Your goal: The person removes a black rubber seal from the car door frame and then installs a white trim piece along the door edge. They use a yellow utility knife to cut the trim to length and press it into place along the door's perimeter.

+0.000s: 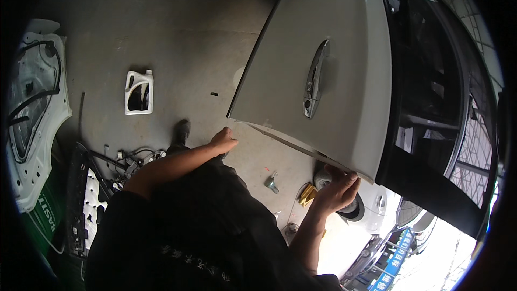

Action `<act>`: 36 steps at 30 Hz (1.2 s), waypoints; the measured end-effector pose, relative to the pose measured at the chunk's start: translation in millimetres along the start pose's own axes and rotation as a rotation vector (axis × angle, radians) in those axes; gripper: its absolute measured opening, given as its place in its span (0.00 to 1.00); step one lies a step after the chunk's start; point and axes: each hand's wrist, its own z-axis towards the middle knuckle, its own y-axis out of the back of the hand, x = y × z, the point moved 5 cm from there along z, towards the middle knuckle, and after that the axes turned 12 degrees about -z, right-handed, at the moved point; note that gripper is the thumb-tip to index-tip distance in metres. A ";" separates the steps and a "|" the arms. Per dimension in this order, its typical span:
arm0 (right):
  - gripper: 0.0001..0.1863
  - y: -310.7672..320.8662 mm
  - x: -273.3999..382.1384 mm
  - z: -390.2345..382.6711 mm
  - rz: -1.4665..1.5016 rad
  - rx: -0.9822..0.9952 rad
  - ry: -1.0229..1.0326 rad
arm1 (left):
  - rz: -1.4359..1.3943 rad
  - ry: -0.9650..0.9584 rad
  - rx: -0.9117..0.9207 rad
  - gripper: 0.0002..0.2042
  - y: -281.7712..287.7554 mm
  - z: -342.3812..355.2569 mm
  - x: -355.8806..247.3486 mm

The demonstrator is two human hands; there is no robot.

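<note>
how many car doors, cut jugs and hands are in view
car doors: 2 (held white door, bare door shell on the floor)
cut white jugs: 1
hands: 2 (left hand, right hand)
total: 5

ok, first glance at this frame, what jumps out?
A white car door fills the upper right, held off the floor, its handle at mid-panel. The right hand grips its lower edge, while the left hand sits at its near corner. On the concrete floor to the left lies a white jug.
</note>
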 end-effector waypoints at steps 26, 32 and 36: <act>0.18 3.8 6.3 -1.5 0.005 0.083 0.096 | 0.264 -0.599 -0.063 0.12 -18.2 -22.6 -103.3; 0.15 15.5 -11.4 -16.9 -0.055 0.156 0.106 | 0.362 -0.668 -0.028 0.09 -28.0 -50.1 -60.0; 0.13 35.1 -29.3 -23.5 0.039 0.099 -0.024 | 0.455 -0.634 0.028 0.09 -13.3 -53.7 -39.8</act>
